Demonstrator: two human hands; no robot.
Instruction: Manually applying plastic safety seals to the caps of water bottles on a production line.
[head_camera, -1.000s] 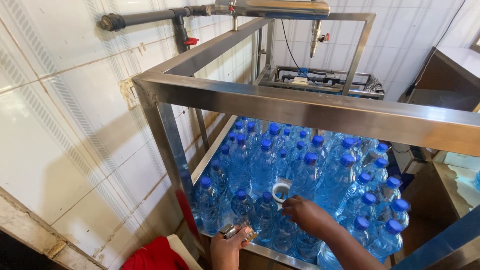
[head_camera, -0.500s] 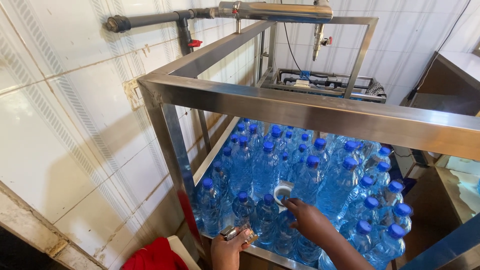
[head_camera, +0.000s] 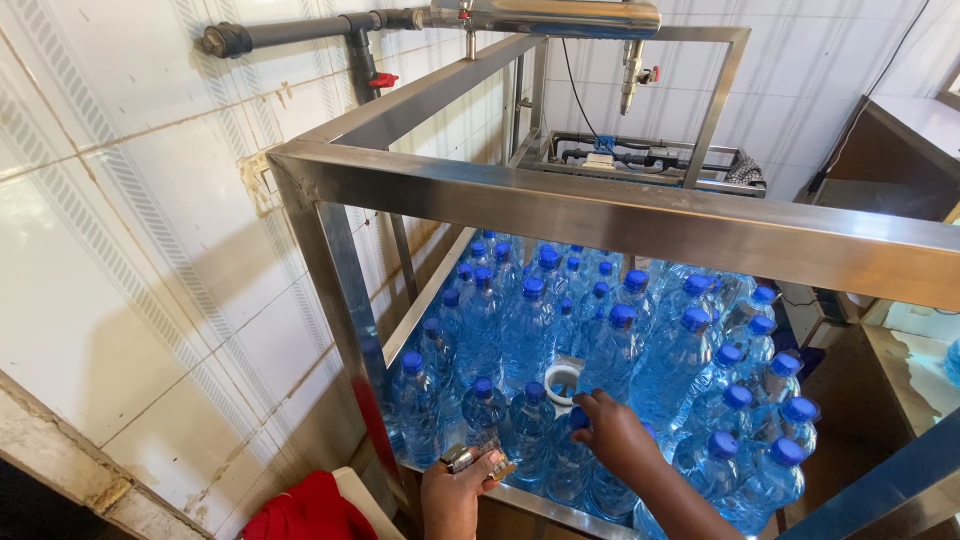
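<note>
Comparing with a moment ago, we see our right hand (head_camera: 617, 436) has slid nearer, off the open white bottle neck (head_camera: 562, 381), fingers now curled on a blue-capped clear plastic bottle (head_camera: 578, 418); our left hand (head_camera: 458, 495) stays near, pinching a small metal object (head_camera: 470, 457); the capping seems to go on.

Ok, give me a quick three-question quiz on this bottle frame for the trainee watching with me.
1. True or false: the right hand rests on a blue cap among the water bottles.
2. What does the left hand hold? A) a red cloth B) a small metallic object C) a bottle
3. What colour is the loose ring lying between the bottles near the right hand?

Key: 1 true; 2 B; 3 white. The bottles stand inside a steel frame beside a tiled wall.
</note>
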